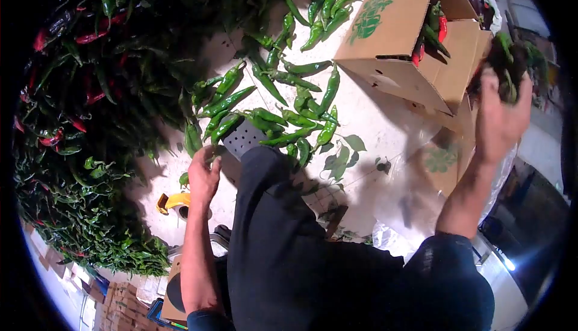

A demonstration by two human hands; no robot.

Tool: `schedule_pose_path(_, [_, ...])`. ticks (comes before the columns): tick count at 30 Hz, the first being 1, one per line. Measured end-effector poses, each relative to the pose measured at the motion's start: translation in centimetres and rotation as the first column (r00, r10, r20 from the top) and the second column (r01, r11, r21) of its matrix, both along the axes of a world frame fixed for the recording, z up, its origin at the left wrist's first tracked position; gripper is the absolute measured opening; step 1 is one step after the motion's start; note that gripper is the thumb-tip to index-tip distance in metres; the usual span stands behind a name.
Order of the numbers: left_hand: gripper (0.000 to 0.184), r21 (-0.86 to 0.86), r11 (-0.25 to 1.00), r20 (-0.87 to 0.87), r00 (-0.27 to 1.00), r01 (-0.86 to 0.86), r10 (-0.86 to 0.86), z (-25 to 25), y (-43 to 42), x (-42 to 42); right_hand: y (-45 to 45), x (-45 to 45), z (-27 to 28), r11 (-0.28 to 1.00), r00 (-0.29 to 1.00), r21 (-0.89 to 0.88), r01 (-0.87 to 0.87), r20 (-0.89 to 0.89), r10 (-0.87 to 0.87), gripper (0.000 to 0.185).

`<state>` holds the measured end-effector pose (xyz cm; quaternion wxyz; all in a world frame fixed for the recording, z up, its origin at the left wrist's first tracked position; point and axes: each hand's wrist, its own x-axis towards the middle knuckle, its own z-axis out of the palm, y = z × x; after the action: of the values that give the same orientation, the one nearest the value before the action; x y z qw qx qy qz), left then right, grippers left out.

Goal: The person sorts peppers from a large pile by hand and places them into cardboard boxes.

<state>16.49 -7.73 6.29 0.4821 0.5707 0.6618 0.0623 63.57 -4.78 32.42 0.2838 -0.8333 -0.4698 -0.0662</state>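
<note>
My right hand (504, 114) is raised at the far right, its fingers wrapped round several green peppers (509, 69) that look dark and blurred. Beside it stands an open cardboard box (394, 15) with red and green peppers (439, 30) showing in its opening. My left hand (203, 174) is low on the left, thumb apart from the fingers and nothing visible in it. Just above its fingertips lies a green pepper (192, 138) on the pale floor. More loose green peppers (289, 117) are scattered around my grey perforated shoe (244, 138).
A large heap of green and red peppers (90, 120) fills the left side. A yellow tape dispenser (176, 202) lies near my left forearm. Leaves (340, 162) lie on the floor. Clear plastic (391, 238) and another cardboard box (442, 159) are at the right.
</note>
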Motion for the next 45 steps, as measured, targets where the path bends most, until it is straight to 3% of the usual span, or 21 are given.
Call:
schedule_pose_path(2, [0.036, 0.224, 0.956, -0.118, 0.979, 0.189, -0.165, 1.3, 0.2, 1.9, -0.5, 1.6, 0.5, 0.995, 0.865, -0.045, -0.087, 0.492, 0.098, 0.045])
schedule_pose_path(4, [0.032, 0.271, 0.925, -0.136, 0.962, 0.267, -0.238, 2.5, 0.4, 4.3, -1.2, -0.7, -0.9, 0.985, 0.84, -0.083, -0.15, 0.515, 0.171, 0.045])
schedule_pose_path(5, [0.033, 0.296, 0.901, -0.111, 0.949, 0.316, -0.296, 2.7, 0.3, 5.4, -3.1, -4.5, -2.3, 0.982, 0.933, -0.088, -0.167, 0.309, 0.187, 0.045])
schedule_pose_path(6, [0.034, 0.33, 0.871, -0.086, 0.931, 0.363, -0.355, 2.7, 0.4, 6.5, -5.5, -6.6, -3.9, 0.929, 0.941, -0.251, -0.271, -0.275, 0.2, 0.045])
schedule_pose_path(9, [0.043, 0.48, 0.694, -0.108, 0.821, 0.537, -0.561, 1.5, 1.6, 9.5, -13.4, -14.4, -20.6, 0.673, 0.815, -0.57, -0.471, -0.574, 0.083, 0.073])
schedule_pose_path(10, [0.05, 0.452, 0.648, -0.15, 0.769, 0.613, -0.622, 1.4, 1.9, 10.2, -12.9, -16.5, -21.1, 0.525, 0.734, -0.682, -0.51, -0.663, -0.147, 0.083])
schedule_pose_path(12, [0.057, 0.426, 0.547, -0.24, 0.673, 0.721, -0.7, 0.8, 2.6, 11.5, -14.2, -19.8, -25.3, 0.454, 0.877, -0.788, -0.415, -0.479, -0.03, 0.075])
schedule_pose_path(14, [0.059, 0.394, 0.505, -0.283, 0.624, 0.768, -0.729, -0.2, 2.7, 12.4, -14.9, -21.5, -28.6, 0.592, 0.966, -0.767, -0.25, -0.158, 0.203, 0.066])
schedule_pose_path(16, [0.059, 0.341, 0.46, -0.358, 0.566, 0.82, -0.743, -1.3, 3.5, 13.7, -15.3, -21.9, -30.5, 0.639, 0.971, -0.733, -0.234, -0.145, 0.19, 0.059])
schedule_pose_path(17, [0.058, 0.28, 0.451, -0.398, 0.531, 0.847, -0.749, -2.1, 3.5, 14.4, -14.8, -21.7, -30.1, 0.505, 0.961, -0.82, -0.27, -0.258, 0.095, 0.057])
schedule_pose_path(23, [0.063, 0.135, 0.457, -0.508, 0.457, 0.879, -0.73, -3.0, 2.5, 17.0, -14.7, -20.5, -32.9, 0.582, 0.904, -0.791, -0.187, -0.37, -0.213, 0.057])
schedule_pose_path(26, [0.068, 0.116, 0.435, -0.499, 0.431, 0.893, -0.752, -2.5, 2.8, 17.1, -14.1, -20.1, -29.8, 0.758, 0.83, -0.6, -0.257, -0.538, -0.144, 0.065])
schedule_pose_path(28, [0.07, 0.092, 0.422, -0.494, 0.409, 0.902, -0.767, -2.7, 3.3, 17.3, -13.3, -18.2, -26.4, 0.684, 0.719, -0.655, -0.32, -0.638, -0.275, 0.07])
schedule_pose_path(31, [0.065, 0.099, 0.456, -0.485, 0.443, 0.885, -0.754, -3.2, 4.5, 16.8, -14.9, -14.2, -25.3, 0.792, 0.704, -0.45, -0.412, -0.71, -0.037, 0.068])
schedule_pose_path(32, [0.061, 0.106, 0.457, -0.477, 0.448, 0.883, -0.756, -3.1, 5.0, 16.6, -15.4, -12.8, -25.7, 0.791, 0.814, -0.453, -0.411, -0.574, 0.095, 0.067])
schedule_pose_path(34, [0.05, 0.065, 0.448, -0.432, 0.43, 0.892, -0.793, -3.4, 5.9, 16.1, -15.3, -9.7, -25.8, 0.861, 0.823, -0.396, -0.318, -0.567, 0.043, 0.068])
schedule_pose_path(36, [0.056, 0.049, 0.441, -0.43, 0.417, 0.896, -0.8, -3.3, 6.7, 15.7, -13.4, -7.0, -24.3, 0.907, 0.677, -0.417, -0.059, -0.685, -0.271, 0.064])
schedule_pose_path(38, [0.07, 0.167, 0.508, -0.367, 0.532, 0.845, -0.763, -2.8, 7.7, 15.0, -14.5, -4.1, -26.6, 0.956, 0.799, -0.246, 0.16, -0.536, -0.272, 0.044])
schedule_pose_path(40, [0.099, 0.244, 0.658, -0.189, 0.7, 0.713, -0.689, -0.7, 9.3, 14.7, -17.7, -0.2, -29.6, 0.925, 0.782, -0.279, 0.258, -0.502, -0.37, 0.023])
schedule_pose_path(44, [0.083, 0.258, 0.961, 0.341, 0.921, 0.099, -0.186, 1.8, 11.0, 14.7, -18.6, -0.6, -30.8, 0.77, 0.334, -0.438, 0.464, -0.719, -0.61, 0.022])
schedule_pose_path(45, [0.075, 0.046, 0.998, 0.433, 0.901, -0.045, 0.02, 3.0, 11.2, 14.7, -19.4, -0.6, -32.8, 0.785, 0.407, -0.42, 0.455, -0.686, -0.603, 0.026])
